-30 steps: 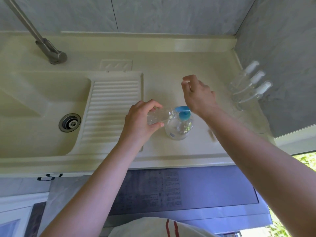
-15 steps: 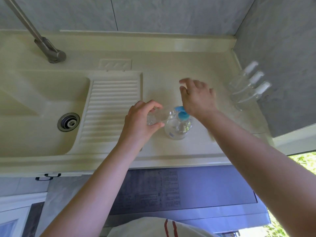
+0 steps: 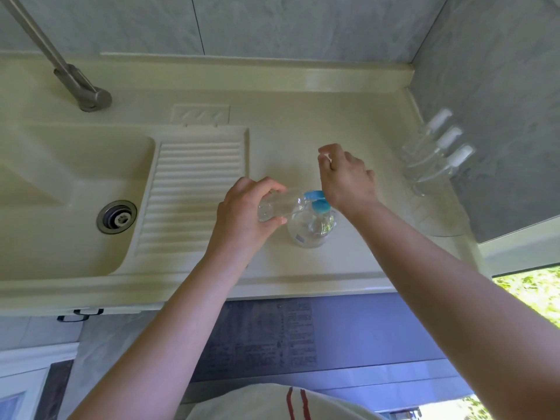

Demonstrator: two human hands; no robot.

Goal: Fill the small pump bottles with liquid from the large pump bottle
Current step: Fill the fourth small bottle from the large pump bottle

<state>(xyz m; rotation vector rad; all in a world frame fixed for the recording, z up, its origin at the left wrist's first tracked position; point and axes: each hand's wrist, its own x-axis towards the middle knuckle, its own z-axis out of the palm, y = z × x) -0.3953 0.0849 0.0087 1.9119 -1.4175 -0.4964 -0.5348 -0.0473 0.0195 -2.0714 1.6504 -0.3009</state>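
Clear small bottle [image 3: 280,206] in left-hand fingers [image 3: 242,219]; right [image 3: 345,177] curled, contents unclear; label unreadable.

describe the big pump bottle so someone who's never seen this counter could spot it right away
Start at the cream counter to the right of the ribbed draining board. Near its front edge, between the two hands, stands the large pump bottle. It is round and clear with a blue pump top, unlike the three slim white-capped small pump bottles by the right wall.

Small bottle [image 3: 280,207] at blue pump [image 3: 318,201]
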